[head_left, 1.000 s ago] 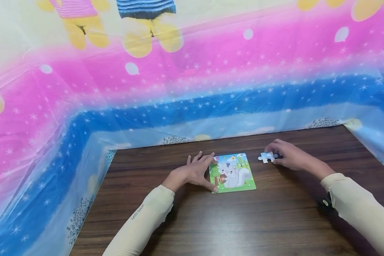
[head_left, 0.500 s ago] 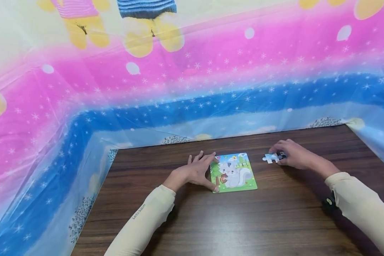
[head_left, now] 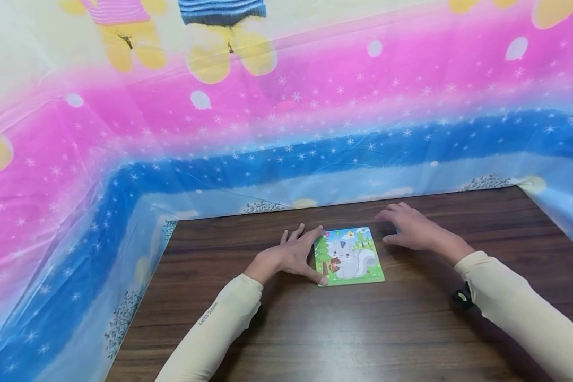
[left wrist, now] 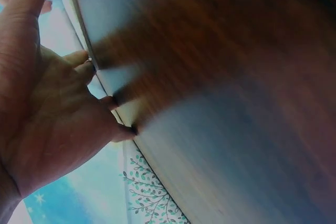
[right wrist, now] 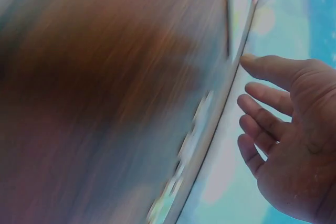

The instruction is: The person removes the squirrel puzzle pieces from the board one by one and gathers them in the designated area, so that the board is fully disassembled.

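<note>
A thin square board printed with a white squirrel among green trees lies flat on the table. My left hand rests at its left side, the thumb touching the lower left corner and the index finger by the upper left one; the fingers look spread in the left wrist view. To the right of the board hovers my right hand, fingers loosely extended and holding nothing. Light jigsaw pieces lie on the table below the right hand in the right wrist view; in the head view that hand hides them.
The dark wood-grain table meets a hanging printed cloth in pink and blue along its back and sides. A dark band sits under the right sleeve.
The right hand first shifted slightly right with the jigsaw piece at its fingers. It has since let go and moved left towards the board. The left hand stays in place.
</note>
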Available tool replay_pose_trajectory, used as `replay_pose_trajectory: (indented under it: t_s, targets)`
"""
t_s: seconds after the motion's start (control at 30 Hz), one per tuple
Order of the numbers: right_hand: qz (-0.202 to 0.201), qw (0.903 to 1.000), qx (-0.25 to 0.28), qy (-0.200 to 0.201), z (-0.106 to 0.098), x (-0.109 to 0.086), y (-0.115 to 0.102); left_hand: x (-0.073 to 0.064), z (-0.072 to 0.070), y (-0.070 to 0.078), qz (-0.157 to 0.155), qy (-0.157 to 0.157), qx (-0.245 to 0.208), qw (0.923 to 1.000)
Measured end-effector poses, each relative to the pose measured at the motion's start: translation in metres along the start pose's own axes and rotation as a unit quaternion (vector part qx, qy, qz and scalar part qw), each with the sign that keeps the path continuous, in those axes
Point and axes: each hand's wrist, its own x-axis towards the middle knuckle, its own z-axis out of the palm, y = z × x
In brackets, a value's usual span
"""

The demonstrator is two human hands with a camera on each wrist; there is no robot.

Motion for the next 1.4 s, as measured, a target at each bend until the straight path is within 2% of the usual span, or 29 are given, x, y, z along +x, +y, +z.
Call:
replay_pose_trajectory:
  t_s: [0.17,0.47,0.57,0.7,1.03,1.27,1.4]
  targets:
    - [-0.023,0.9994,0.018,-0.019,0.012,0.020,-0.029,0.001,0.000,-0.001,0.009,-0.003,-0.004,0.9999]
    - [-0.055,0.9954,0.061,-0.050,0.037,0.047,-0.073,0.004,0.000,-0.005,-0.002,-0.010,0.009,0.9999]
    - [-0.054,0.9951,0.064,-0.053,0.042,0.053,-0.082,0.004,-0.001,-0.004,-0.012,-0.015,0.013,0.9997]
    - [-0.030,0.9965,0.055,-0.056,0.045,0.057,-0.092,0.004,0.000,-0.004,-0.025,-0.018,0.015,0.9994]
    - [0.014,0.9955,0.049,-0.080,0.042,0.067,-0.103,0.001,-0.002,-0.002,-0.027,-0.017,0.027,0.9991]
    - [0.019,0.9899,0.080,-0.115,0.036,0.077,-0.103,0.000,-0.002,-0.002,-0.034,-0.016,0.027,0.9990]
    - [0.024,0.9879,0.095,-0.120,0.036,0.077,-0.102,0.000,-0.002,-0.001,-0.031,-0.016,0.031,0.9989]
